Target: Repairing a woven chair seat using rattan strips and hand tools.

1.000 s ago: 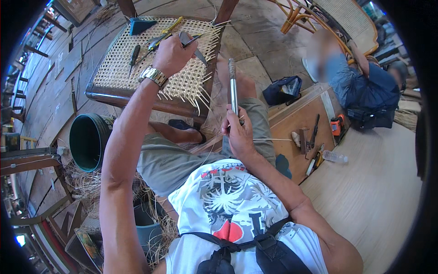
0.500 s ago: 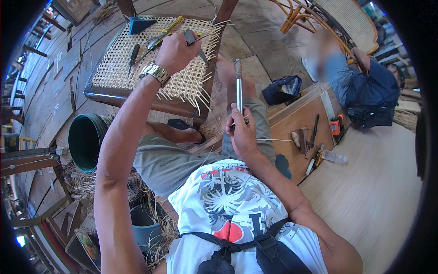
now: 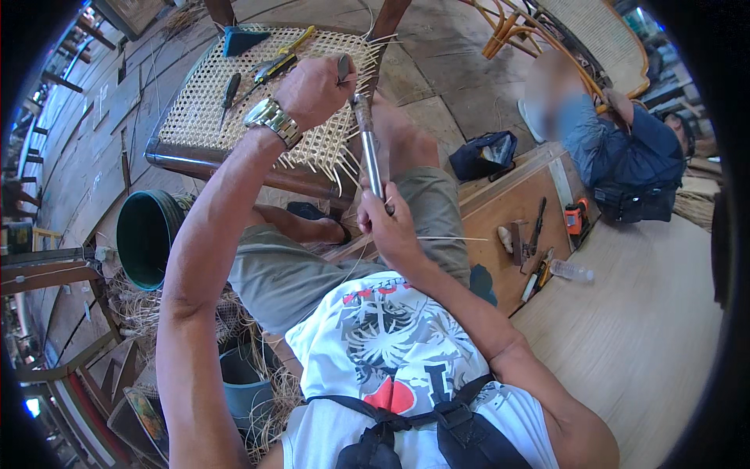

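Observation:
My left hand, with a gold-coloured watch at the wrist, is closed round a small grey metal tool over the right edge of a woven cane chair seat. Only the tool's upper end shows; its kind is unclear. My right hand grips a rod-like tool with a shiny metal shaft. Its worn, brownish far end reaches up beside the left hand; whether they touch I cannot tell. Loose cane ends stick out along the seat's edge.
On the seat lie a black-handled awl-like tool, a yellow-handled tool and a blue wedge-shaped piece. A dark green bucket stands at left. Rightward are a wooden board with tools, a plastic bottle and a seated person.
My right hand has moved left and slightly down, swinging the metal-shafted tool's far end toward my left hand. My left hand has shifted a little right, along the seat edge.

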`<state>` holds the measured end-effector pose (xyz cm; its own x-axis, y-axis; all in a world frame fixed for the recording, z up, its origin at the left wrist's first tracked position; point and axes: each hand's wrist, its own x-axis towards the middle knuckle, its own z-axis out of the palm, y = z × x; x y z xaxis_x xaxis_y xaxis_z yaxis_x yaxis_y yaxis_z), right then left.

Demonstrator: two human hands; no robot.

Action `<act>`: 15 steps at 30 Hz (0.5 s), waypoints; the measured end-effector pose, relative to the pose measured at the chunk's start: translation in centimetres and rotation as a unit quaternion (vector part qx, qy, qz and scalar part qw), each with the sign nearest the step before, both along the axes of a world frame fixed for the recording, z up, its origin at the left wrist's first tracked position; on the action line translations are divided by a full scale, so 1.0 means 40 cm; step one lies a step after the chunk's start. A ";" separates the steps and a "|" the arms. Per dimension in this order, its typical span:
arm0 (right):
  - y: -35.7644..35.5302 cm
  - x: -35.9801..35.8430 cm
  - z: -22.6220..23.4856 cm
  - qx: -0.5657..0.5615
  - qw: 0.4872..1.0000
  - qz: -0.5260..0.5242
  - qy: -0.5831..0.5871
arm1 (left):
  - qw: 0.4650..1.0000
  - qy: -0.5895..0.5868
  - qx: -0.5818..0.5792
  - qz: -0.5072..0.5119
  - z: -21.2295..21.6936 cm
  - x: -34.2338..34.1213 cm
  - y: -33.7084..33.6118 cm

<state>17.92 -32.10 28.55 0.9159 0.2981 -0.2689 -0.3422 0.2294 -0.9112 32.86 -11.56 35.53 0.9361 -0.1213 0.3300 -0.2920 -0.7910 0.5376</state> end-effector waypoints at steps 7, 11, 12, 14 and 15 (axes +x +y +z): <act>0.015 -0.011 -0.009 -0.009 0.997 -0.053 -0.049 | 1.000 -0.019 0.003 -0.001 0.012 -0.020 -0.010; -0.018 -0.005 -0.014 0.001 1.000 -0.023 -0.020 | 1.000 -0.018 -0.008 0.006 0.004 -0.024 0.003; -0.027 -0.005 -0.015 0.002 1.000 -0.022 -0.020 | 1.000 -0.014 -0.010 0.009 0.000 -0.025 0.008; -0.044 -0.003 -0.017 0.004 0.997 -0.079 -0.011 | 0.998 0.003 -0.058 0.011 -0.010 -0.034 0.024; -0.050 -0.003 -0.019 0.015 0.996 -0.086 -0.004 | 0.994 0.033 -0.104 0.022 -0.017 -0.039 0.028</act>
<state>17.82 -34.09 27.79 0.9561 0.1445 -0.2551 -0.2887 0.3121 -0.9051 31.31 -10.43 34.87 0.9592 -0.0149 0.2822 -0.2187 -0.6716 0.7079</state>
